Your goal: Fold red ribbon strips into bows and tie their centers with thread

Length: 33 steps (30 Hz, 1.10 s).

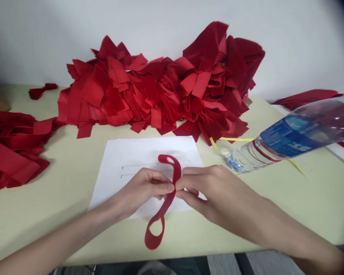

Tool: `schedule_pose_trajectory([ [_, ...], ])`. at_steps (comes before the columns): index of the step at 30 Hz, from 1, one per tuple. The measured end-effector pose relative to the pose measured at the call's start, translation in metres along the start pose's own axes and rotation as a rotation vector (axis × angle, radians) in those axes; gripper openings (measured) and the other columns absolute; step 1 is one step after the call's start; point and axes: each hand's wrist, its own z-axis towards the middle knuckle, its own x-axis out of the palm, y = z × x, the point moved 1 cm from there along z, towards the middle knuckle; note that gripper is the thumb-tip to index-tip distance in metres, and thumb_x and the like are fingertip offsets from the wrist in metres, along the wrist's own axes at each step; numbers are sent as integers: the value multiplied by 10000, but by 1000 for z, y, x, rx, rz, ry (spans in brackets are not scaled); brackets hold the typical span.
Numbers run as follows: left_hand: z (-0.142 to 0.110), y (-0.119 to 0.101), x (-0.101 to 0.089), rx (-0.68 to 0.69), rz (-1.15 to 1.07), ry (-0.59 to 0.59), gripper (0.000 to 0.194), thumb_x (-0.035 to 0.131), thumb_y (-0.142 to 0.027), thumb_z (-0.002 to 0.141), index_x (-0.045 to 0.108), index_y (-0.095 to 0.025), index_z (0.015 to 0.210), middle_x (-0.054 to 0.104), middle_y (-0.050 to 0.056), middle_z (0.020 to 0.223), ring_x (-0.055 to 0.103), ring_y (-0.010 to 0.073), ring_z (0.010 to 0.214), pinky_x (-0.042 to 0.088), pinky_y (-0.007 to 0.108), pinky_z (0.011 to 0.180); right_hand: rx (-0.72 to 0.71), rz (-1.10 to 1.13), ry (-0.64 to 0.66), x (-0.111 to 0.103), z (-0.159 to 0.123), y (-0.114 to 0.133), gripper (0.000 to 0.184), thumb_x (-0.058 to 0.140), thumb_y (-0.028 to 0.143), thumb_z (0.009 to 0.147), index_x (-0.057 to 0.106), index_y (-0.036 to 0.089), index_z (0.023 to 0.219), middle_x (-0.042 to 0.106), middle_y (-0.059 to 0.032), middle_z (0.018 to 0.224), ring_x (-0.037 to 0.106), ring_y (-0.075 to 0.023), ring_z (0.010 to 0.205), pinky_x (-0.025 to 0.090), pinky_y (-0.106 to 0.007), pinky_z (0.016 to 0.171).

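Observation:
Between my two hands, over the white paper, is a red ribbon (166, 204) with a loop at each end. My left hand (145, 187) is closed, thumb and fingers pinching the ribbon near its middle. From the other side, my right hand (206, 187) pinches the same spot with its fingertips. The lower loop hangs toward the table's front edge, and the upper loop curls over to the left. Beneath lies the sheet of white paper (109, 152) with thin black lines drawn on it, partly covered by my hands.
A large heap of red ribbon pieces (160, 88) lies along the wall. Another red pile (14, 149) is at the left, with a small red bow-shaped piece (43, 91) behind it. A tilted water bottle (292, 133) and yellow strips (237, 139) are at the right.

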Motion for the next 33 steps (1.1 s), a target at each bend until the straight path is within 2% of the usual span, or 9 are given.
schedule_pose_trajectory([
  [4,-1,0,-5,-7,-229,83,73,665,-206,705,667,-134,696,598,6,687,513,97,659,391,216,632,43,230,1,0,0,-17,163,506,204,833,662,174,795,602,-1,700,479,-80,581,343,-213,558],
  [10,-2,0,-4,13,-320,223,78,684,-189,691,693,-122,731,650,30,671,569,112,641,423,229,650,108,693,201,2,1,-33,175,572,272,799,674,130,808,564,-4,686,411,-63,562,310,-193,487],
  [14,-3,-2,-4,-23,-215,403,81,701,-154,652,712,-140,732,662,13,641,565,105,592,433,229,624,111,811,307,8,4,-40,234,607,321,769,677,115,855,504,19,626,363,-48,523,312,-185,477],
  [17,-7,-5,1,-122,-39,526,101,720,-162,623,715,-158,723,643,-13,614,544,93,571,417,213,587,71,870,412,12,8,-42,186,633,254,738,673,94,825,526,10,653,457,-65,571,391,-192,538],
  [19,-11,-5,7,-139,101,548,96,716,-186,622,709,-159,714,616,-27,600,517,85,559,389,200,547,21,846,473,13,11,-41,128,626,191,730,673,89,791,541,4,662,492,-73,598,411,-192,562],
  [22,-15,-1,17,-67,361,366,84,638,-217,684,678,-144,676,556,-37,565,458,82,532,330,202,490,-65,609,432,13,14,-35,96,586,139,749,679,123,762,555,14,654,475,-63,586,381,-182,556],
  [26,-12,5,21,106,558,-6,160,516,-189,732,607,-139,611,494,-38,533,418,94,523,311,226,489,-54,160,181,8,11,-16,143,539,126,778,653,169,703,563,25,660,472,-65,585,342,-201,574],
  [30,-5,1,13,193,418,-174,152,506,-191,751,601,-145,642,565,-10,604,496,126,603,376,243,567,-37,-153,-102,10,2,-1,222,438,179,863,606,161,718,562,-3,711,489,-95,603,319,-242,563],
  [33,-3,-5,6,166,226,-199,119,567,-223,748,634,-141,693,597,0,655,504,120,631,393,241,613,29,-142,-218,15,-3,-4,229,418,211,888,627,179,801,559,-2,719,485,-96,588,328,-249,576],
])
